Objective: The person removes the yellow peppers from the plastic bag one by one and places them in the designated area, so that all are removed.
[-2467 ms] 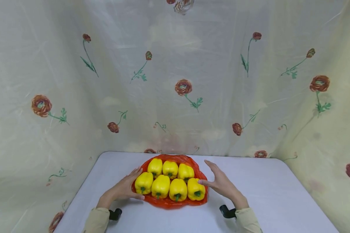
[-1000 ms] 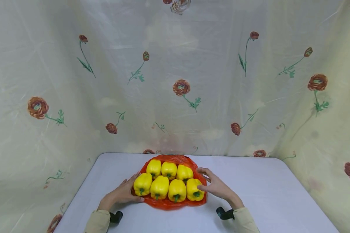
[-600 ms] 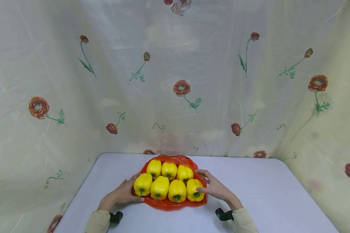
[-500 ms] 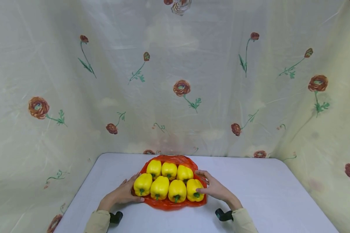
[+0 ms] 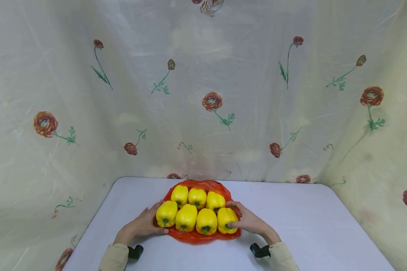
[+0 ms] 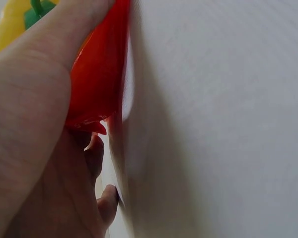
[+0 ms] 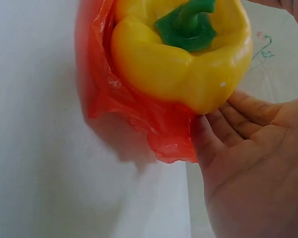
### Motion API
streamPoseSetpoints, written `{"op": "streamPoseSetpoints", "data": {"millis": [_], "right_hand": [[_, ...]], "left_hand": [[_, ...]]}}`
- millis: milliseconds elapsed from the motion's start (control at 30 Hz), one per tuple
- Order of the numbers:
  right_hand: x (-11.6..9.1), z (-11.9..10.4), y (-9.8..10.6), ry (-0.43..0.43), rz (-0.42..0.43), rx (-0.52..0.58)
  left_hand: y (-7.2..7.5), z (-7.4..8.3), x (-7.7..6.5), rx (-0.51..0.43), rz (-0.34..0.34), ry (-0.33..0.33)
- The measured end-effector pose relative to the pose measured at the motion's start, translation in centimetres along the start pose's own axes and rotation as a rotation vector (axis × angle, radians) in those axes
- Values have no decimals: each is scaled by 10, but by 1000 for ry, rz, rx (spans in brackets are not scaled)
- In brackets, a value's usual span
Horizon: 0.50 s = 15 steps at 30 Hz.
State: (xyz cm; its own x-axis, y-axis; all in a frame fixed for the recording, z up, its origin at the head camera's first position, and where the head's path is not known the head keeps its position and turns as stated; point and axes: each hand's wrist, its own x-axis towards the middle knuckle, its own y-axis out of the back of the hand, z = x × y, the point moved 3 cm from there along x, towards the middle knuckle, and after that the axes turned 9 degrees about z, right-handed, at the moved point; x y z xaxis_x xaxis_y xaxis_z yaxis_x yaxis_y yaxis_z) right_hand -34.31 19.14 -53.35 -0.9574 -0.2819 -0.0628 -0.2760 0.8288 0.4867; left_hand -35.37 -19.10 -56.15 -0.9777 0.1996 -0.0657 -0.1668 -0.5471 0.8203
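Observation:
Several yellow bell peppers (image 5: 186, 217) with green stems lie in two rows in an open red plastic bag (image 5: 203, 238) on the white table. My left hand (image 5: 140, 225) cups the bag's left end, with the thumb along its front and the fingers round the side. Red plastic (image 6: 97, 74) sits against that thumb in the left wrist view. At the other end, my right hand (image 5: 249, 221) curls about the front right pepper (image 7: 184, 64), thumb over its front and fingers behind it. Those fingers (image 7: 238, 116) meet the pepper and the bag's edge in the right wrist view.
The white table (image 5: 291, 210) extends on both sides of the bag. A pale flowered sheet (image 5: 244, 124) hangs behind it and along both sides. A black wrist mount (image 5: 135, 252) juts inward from the left wrist, with another wrist mount (image 5: 259, 250) at the right.
The right hand has moved left and down onto the front right pepper, its fingers curling in. The left hand has settled closer against the bag's left end. The peppers keep their places.

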Motion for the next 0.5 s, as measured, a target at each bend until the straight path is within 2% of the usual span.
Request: {"op": "streamPoseSetpoints", "data": {"millis": [500], "right_hand": [[0,8,-1,-40,-40,15]], "left_hand": [[-2,-2,3,-31,7,-2]]}}
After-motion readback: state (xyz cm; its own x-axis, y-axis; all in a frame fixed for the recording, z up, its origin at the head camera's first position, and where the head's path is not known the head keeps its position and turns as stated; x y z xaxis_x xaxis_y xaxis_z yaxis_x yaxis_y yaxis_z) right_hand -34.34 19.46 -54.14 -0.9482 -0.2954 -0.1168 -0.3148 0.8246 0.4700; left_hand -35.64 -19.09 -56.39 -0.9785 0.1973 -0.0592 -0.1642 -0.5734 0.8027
